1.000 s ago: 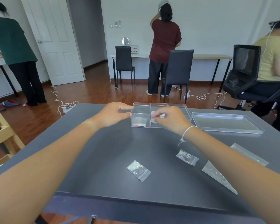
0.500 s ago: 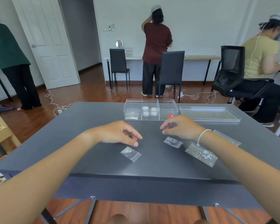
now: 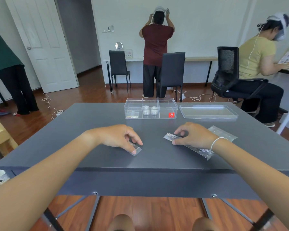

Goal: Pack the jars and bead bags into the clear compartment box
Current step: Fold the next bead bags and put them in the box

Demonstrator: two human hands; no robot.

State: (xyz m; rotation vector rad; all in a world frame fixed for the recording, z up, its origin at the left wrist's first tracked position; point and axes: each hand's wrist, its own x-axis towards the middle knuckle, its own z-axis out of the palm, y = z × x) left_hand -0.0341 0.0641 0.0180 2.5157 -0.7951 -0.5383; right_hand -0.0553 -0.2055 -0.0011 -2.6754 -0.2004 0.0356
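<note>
Clear plastic compartment box (image 3: 150,108), rectangular and lidless, sits at the far middle of the dark grey desk (image 3: 107,162), a little above the centre of the frame. Its middle compartment holds small round clear jars with white contents (image 3: 150,110) (how many there are I cannot tell), its left compartment holds a small clear bead bag with pale beads (image 3: 132,114), and a red square sticker (image 3: 171,115) shows at the lower front of its right compartment. Just beside the box, to the right in the frame, lies its shallow clear plastic lid (image 3: 208,111), flat on the desk.

Nearer the camera, left of centre, the left hand (image 3: 117,136) is down on the desk with fingers curled over a small clear zip bag (image 3: 135,149); thumb and fingertips press or pinch it, and only the bag's lower right corner shows past them. Right of centre, the right hand (image 3: 193,134), with a white band on its wrist, curls its fingers onto a small clear bag of dark and silvery beads (image 3: 171,136), thumb at the near edge and fingertips at the far edge. A long clear bag of purple-grey beads (image 3: 201,150) runs out from under that hand toward the lower right, passing beneath the wrist. Another long clear bag (image 3: 223,133) lies behind the wrist, further right.
</note>
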